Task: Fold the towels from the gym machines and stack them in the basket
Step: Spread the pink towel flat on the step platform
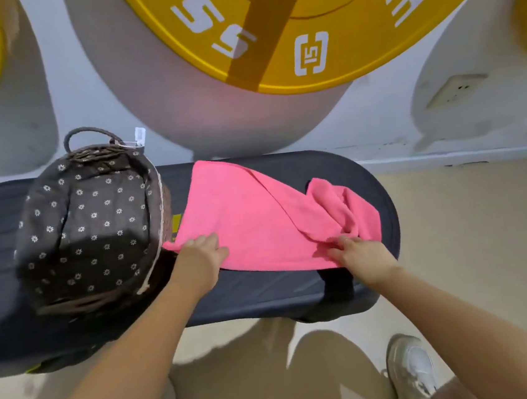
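A pink towel point(250, 213) lies spread on a black padded gym bench point(265, 293), its right end bunched and folded over. My left hand point(201, 254) rests on the towel's near left corner with the fingers laid over the cloth. My right hand point(360, 251) pinches the towel's near right edge beside the bunched part. A wicker basket point(90, 230) with a brown flowered cloth lining stands on the bench just left of the towel. I see no towel inside the basket.
A large yellow weight plate point(318, 24) hangs on the white wall behind the bench, with more yellow plates at the far left and right. A wall socket point(454, 90) is at the right. My shoe point(411, 369) stands on the beige floor below the bench.
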A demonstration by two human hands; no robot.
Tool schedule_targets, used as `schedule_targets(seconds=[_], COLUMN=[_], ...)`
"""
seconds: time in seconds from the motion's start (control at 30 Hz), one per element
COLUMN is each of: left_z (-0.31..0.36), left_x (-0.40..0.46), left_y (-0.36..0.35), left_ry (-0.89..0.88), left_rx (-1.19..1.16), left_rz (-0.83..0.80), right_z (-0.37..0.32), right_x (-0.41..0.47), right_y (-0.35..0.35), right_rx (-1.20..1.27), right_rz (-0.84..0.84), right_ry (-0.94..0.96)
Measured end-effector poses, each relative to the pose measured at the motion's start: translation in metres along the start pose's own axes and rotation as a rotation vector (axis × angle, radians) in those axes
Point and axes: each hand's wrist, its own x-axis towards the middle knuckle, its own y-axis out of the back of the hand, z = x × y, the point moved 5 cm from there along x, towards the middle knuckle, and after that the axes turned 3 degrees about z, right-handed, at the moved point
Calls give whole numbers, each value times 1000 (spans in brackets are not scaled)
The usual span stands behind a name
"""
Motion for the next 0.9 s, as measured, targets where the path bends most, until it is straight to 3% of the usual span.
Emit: schedule_targets(seconds=[0.07,0.13,0.23,0.3,0.37,0.43,0.5,0.7,0.8,0.9], left_z=[4,7,4,5,9,17,28,75,78,79], left_x=[-3,-10,-23,-25,-16,3,25,81,99,107], left_y=[7,0,-23,-22,-13,2,12,10,-5,-21], left_ry=[7,92,242,286,278,252,187,-103,-41,46], left_rx=[7,-90,-237,-235,-152,-95,-115,-82,-118,-165], left_rz=[51,-81,-450,-540,-453,-240,-107,-35,-92,-150], right_z=[-1,-11,-24,-23,-17,-6,4,41,62,74], right_x=[3,5,5,7,11,17,26,61,66,59], right_y=[-10,-21,-26,-16,-1,10,12,-2,-17,-25], right_rx=[48,139,312,495,544,469,404,401,497,549], right_rz=[-72,-152,-271,-264,-79,156,266,297,220,247], right_ry=[-38,-10,56,34,-5,-94,-138,-417,-563,-518])
